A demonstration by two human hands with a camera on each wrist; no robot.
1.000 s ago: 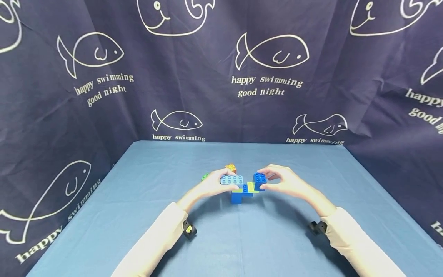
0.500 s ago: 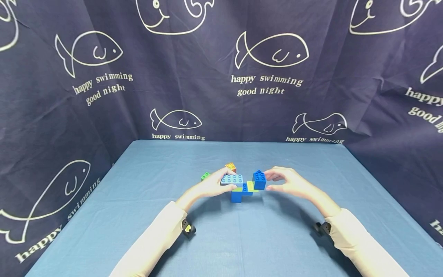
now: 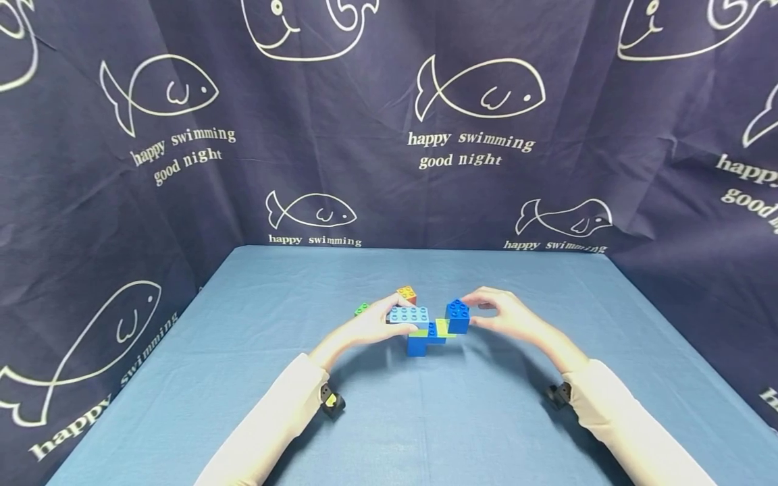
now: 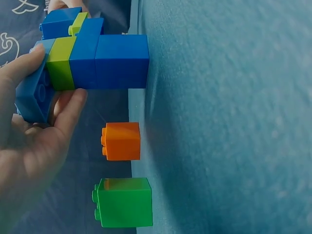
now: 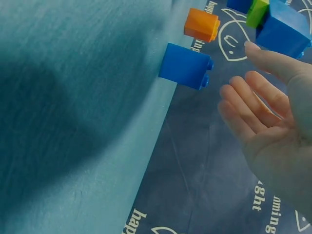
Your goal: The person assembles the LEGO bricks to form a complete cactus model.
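Note:
My left hand [image 3: 371, 325] grips a light blue building brick [image 3: 408, 316] on top of a joined brick structure. The left wrist view shows this structure made of a blue base brick [image 4: 122, 61], a lime-green brick [image 4: 61, 63] and more blue bricks. At its right end a dark blue brick [image 3: 458, 316] sits up on a lime-green piece [image 3: 444, 328]. My right hand [image 3: 504, 314] is at that brick's right side, fingertips right at its face. In the right wrist view the right fingers are loosely bent, the thumb tip beside the dark blue brick.
An orange brick [image 3: 406, 294] and a green brick [image 3: 362, 308] stand on the blue-covered table [image 3: 389, 418] behind the left hand. Another blue brick [image 5: 184, 66] shows in the right wrist view. A dark fish-print curtain [image 3: 389, 175] surrounds the table.
My right hand has let go of the dark blue brick, drawn off to the right, then come back to its side. The left hand keeps its grip in place.

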